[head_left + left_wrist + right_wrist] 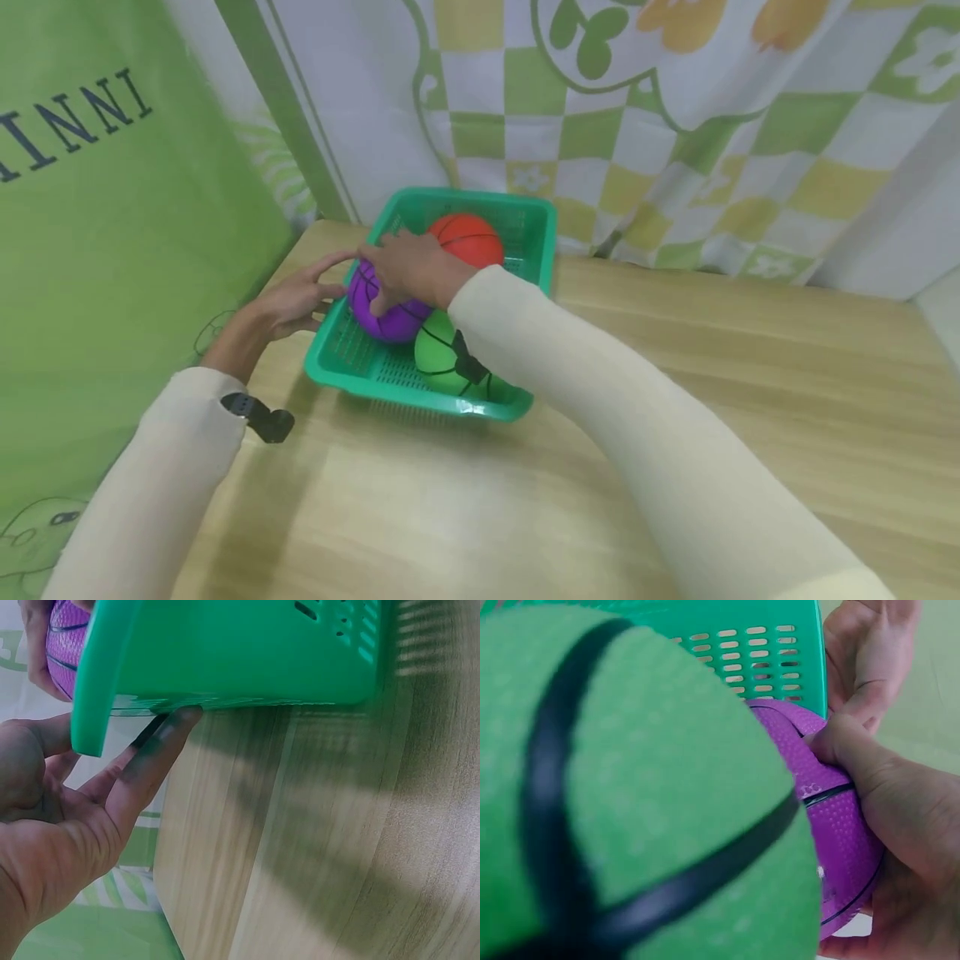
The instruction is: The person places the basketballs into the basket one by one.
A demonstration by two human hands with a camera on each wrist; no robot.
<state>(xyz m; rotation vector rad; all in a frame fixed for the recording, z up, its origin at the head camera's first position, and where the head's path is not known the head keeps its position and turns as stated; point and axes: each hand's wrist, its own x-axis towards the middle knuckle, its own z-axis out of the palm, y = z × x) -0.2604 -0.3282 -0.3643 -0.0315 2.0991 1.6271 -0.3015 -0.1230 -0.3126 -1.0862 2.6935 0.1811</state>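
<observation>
My right hand [412,267] grips a small purple basketball [382,321] in the left part of a green plastic basket [543,242]. In the right wrist view its thumb lies across the purple ball [847,847], with the other fingers partly hidden around the far side. My left hand [292,300] is at the basket's left rim. Seen from the left wrist, its fingers extend straight along the outer wall, a fingertip right at the plastic. Beside the purple ball in the basket are an orange-red ball [472,237] at the back and a green ball [438,354] in front, partly covered by the right forearm.
The basket stands on a light wooden table [465,508], near its back left corner. A checked green, yellow and white curtain [630,158] hangs behind. On the left is a green cloth [135,242] with dark lettering. A dark strap [258,417] circles the left wrist.
</observation>
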